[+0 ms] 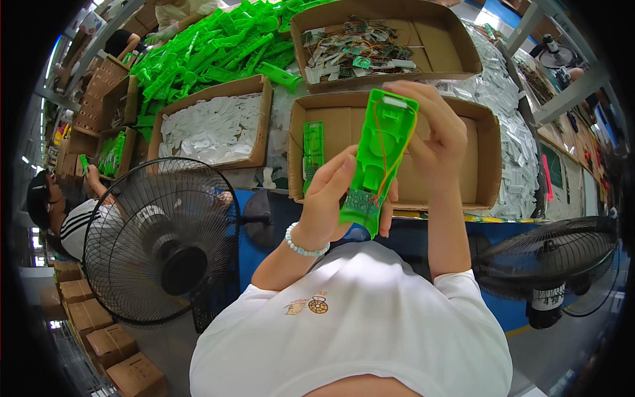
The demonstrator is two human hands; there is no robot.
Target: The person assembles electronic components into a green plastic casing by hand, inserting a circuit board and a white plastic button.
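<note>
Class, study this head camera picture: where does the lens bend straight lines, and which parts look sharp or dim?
Head view: shelf rails bow near the dark rim; the green plastic shell held by both hands is sharp and evenly lit; the edges fade to black.

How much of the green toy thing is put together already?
Done: a small circuit board and orange wires sit inside the open green shell. In hand: the left hand and right hand hold it. Left: it has no cover yet, and a heap of green parts waits.
</note>
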